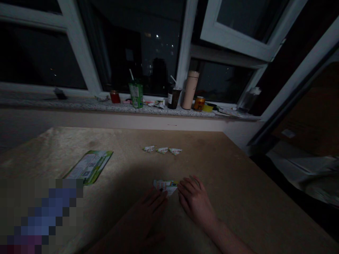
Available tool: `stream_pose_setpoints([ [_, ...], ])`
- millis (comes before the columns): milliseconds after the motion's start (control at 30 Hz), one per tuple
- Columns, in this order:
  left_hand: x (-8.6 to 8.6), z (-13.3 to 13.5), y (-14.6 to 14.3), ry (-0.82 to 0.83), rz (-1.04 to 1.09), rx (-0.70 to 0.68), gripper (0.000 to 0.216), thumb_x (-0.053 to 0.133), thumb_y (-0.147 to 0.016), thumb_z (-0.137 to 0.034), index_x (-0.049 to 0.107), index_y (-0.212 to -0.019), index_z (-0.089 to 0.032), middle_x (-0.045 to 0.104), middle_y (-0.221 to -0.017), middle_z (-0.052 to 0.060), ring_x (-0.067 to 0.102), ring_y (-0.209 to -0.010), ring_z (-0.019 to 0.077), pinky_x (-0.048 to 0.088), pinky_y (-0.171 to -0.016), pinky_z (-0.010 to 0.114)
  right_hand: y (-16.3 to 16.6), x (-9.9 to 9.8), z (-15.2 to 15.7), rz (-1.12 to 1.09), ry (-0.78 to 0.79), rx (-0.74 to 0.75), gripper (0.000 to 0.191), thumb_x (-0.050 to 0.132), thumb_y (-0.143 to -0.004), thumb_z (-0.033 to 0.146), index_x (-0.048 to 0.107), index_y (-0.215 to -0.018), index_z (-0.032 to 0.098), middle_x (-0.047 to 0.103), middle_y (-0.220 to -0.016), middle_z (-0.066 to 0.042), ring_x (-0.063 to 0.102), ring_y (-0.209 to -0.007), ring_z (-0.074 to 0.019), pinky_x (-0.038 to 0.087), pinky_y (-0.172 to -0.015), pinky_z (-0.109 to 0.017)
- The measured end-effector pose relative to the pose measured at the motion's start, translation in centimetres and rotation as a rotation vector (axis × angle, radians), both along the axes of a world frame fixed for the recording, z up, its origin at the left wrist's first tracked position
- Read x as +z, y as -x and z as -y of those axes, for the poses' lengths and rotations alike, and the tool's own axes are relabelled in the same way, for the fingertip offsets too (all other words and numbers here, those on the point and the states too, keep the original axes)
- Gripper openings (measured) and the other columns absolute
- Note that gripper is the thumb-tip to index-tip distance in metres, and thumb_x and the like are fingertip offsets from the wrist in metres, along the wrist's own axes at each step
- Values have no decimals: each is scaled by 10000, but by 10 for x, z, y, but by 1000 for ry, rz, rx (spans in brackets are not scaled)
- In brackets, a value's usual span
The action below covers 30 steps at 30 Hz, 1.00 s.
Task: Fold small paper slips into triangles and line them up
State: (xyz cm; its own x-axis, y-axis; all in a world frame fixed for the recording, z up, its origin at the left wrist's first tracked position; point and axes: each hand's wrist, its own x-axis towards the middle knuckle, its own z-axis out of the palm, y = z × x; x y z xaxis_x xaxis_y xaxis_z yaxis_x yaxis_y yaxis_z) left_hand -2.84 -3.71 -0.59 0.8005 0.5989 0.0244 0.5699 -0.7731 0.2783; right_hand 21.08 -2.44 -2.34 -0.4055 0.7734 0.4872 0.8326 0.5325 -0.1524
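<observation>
A small folded piece of printed paper (165, 186) lies on the brown table (238, 183) near its front. My left hand (150, 204) rests flat with its fingertips on the paper's left edge. My right hand (194, 199) presses its fingertips on the paper's right edge. Farther back in the middle of the table sit three small folded paper pieces (162, 150) in a row. A green printed leaflet (90, 165) lies flat to the left of my hands.
A stone windowsill (79, 104) runs behind the table with a green cup with a straw (136, 93), a dark cup (174, 97), a tall beige flask (190, 90), a red jar (114, 96) and an orange can (199, 103). The room is dark.
</observation>
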Motion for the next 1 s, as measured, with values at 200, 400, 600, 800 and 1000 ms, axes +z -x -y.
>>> stream_pose_setpoints([
  [200,3,-7,4,-18,9,-30,699,527,-879,-399,171,-1466,-267,231,-1505,47,268,-1348,282,211,-1109,465,-3,11,-4,-19,124,96,379,468,-909,223,506,-1285,206,568,-1283,-59,483,-1205,-220,357,-1043,-453],
  [400,8,-8,3,-8,-29,-35,694,530,-881,-395,181,-1464,-253,226,-1508,51,251,-1357,266,203,-1112,449,-3,15,-6,60,294,273,416,434,-943,347,435,-1346,246,467,-1386,-9,304,-1346,-222,176,-1128,-520],
  [600,-1,-7,2,-33,-36,-19,678,520,-888,-361,182,-1464,-246,198,-1513,53,241,-1358,278,233,-1102,450,-3,15,-4,64,294,251,424,419,-949,379,421,-1355,259,468,-1384,-16,307,-1345,-214,156,-1125,-540],
  [800,-8,-6,4,-90,-45,-20,642,488,-900,-273,184,-1464,-231,167,-1521,50,222,-1366,265,214,-1112,440,-5,11,-6,91,319,251,436,418,-948,382,398,-1369,273,440,-1405,-6,285,-1354,-222,128,-1124,-555],
  [1000,-10,-5,6,-115,-31,-24,654,492,-903,-271,167,-1469,-231,148,-1524,49,217,-1366,274,223,-1110,433,-5,10,-8,84,363,257,455,424,-941,396,381,-1380,282,416,-1421,-5,266,-1362,-233,105,-1123,-559],
])
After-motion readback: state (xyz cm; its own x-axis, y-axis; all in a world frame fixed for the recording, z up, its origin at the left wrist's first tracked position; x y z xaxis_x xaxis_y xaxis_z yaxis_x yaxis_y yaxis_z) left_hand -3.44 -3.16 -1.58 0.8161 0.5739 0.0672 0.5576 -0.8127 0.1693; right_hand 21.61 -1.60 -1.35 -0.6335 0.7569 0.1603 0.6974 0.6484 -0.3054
